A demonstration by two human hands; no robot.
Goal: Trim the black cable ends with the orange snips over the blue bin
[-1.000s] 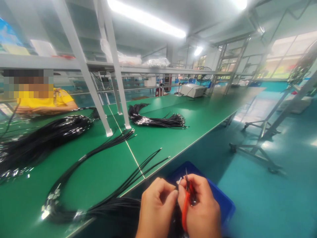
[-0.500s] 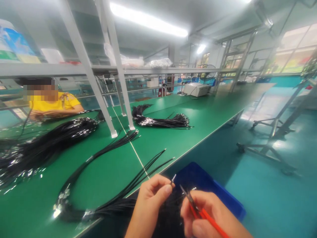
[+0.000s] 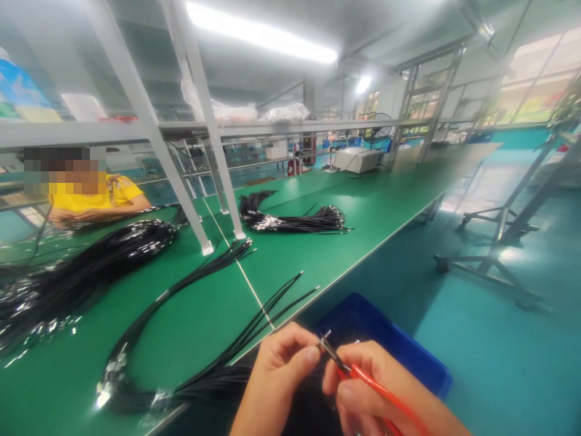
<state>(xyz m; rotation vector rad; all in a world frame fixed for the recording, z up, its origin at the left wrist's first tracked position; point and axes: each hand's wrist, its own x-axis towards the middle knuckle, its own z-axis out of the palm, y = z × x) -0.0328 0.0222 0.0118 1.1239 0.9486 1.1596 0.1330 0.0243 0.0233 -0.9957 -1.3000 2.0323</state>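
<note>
Between thumb and index finger, my left hand (image 3: 285, 369) pinches a thin dark cable end (image 3: 327, 333) with a pale tip. Red-handled pliers or cutters (image 3: 379, 390) are gripped in my right hand (image 3: 367, 378); their metal jaws meet the cable end just beside my left fingertips. A bundle of black cables (image 3: 136, 333) curves over the green table (image 3: 204, 327) at the left and runs to the table edge behind my left hand. Below my hands, dark cables lie partly hidden.
A blue bin (image 3: 394, 345) sits beyond my right hand. Larger black cable bundles (image 3: 100, 254) lie at the left, another bundle (image 3: 295, 219) further back. Metal shelf posts (image 3: 213, 133) rise from the table. Across it, a person in yellow (image 3: 100, 197) sits. A wheeled stand (image 3: 490, 260) is at right.
My right hand has moved left and brought the tool's jaws onto the cable end, where before they were apart from it. The view has shifted slightly.
</note>
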